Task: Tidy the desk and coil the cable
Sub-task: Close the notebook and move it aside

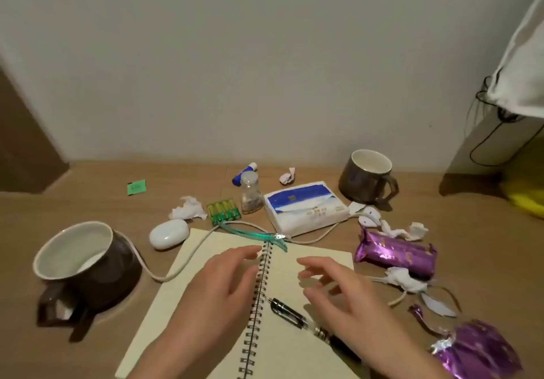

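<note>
In the lower middle of the frame the left hand (pixel 219 287) and the right hand (pixel 343 287) hover with fingers spread, holding nothing, over the open notebook (pixel 312 346), probably to close it, while the white cable (pixel 173 271) lies uncoiled across its upper left corner.

A plain, pale painted wall (pixel 235 69) rises behind the light brown wooden bench (pixel 471 246). Light is dim. White cloth (pixel 524 63) hangs by the bench's far right corner.
</note>
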Available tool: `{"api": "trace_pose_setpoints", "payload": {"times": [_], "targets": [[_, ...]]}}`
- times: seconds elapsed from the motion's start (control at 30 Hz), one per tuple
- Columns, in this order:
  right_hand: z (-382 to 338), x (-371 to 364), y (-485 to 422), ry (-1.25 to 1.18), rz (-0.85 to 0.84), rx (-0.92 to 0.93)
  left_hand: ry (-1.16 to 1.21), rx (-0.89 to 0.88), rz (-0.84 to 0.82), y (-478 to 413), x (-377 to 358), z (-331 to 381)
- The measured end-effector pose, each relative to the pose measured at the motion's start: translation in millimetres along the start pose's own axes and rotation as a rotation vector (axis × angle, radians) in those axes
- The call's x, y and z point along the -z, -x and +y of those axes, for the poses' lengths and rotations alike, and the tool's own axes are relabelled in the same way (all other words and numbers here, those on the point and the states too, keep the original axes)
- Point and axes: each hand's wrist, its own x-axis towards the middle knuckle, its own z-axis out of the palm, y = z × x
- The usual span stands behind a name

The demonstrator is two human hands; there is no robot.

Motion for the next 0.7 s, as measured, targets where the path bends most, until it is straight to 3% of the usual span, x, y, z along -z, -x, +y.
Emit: {"api": "trace_pose_setpoints", "payload": {"times": [0.3, 0.7], "targets": [[8.5, -20.2, 9.5, 0.313, 0.052, 0.163, -0.286, -0.229, -0.045, 5.6, -15.2, -10.1], [30.3, -16.8, 1.3, 0.468, 0.252, 0.147, -0.223, -0.231, -0.073, 12.9, -26.1, -16.5]]}}
